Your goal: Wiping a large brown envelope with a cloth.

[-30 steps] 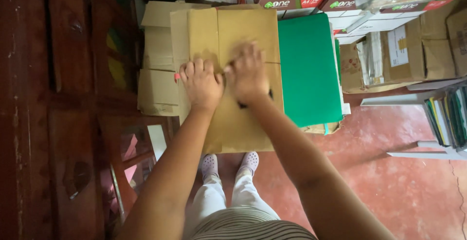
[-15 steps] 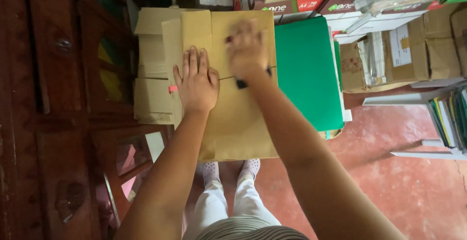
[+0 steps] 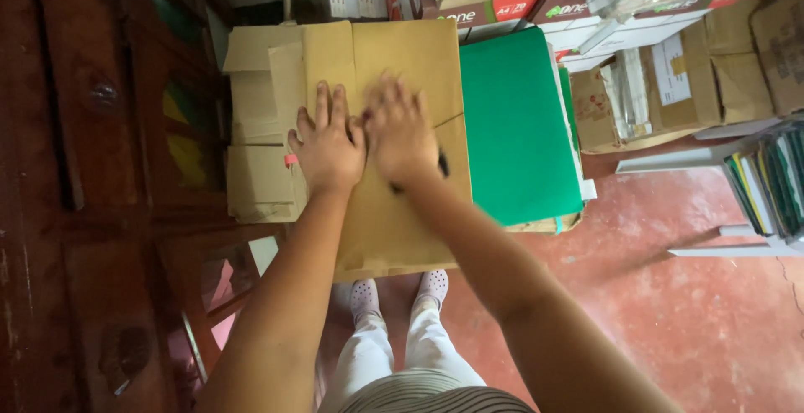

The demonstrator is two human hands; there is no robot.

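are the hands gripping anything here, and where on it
No closed grip shows. The left hand lies flat, palm down, on the brown cardboard sheet; the blurred right hand presses beside it, over a small dark thing that cannot be identified.

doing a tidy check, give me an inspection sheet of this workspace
surface: red floor, scuffed
job's things: flat brown cardboard on a stack
clutter: loose cardboard pieces at left; green sheet at right; boxes and stacked paper behind
hands: left hand flat on the cardboard; right hand blurred, palm down on it, over a small dark thing
cables: nothing seen
surroundings: dark wooden cabinet at left; rack of folders at right
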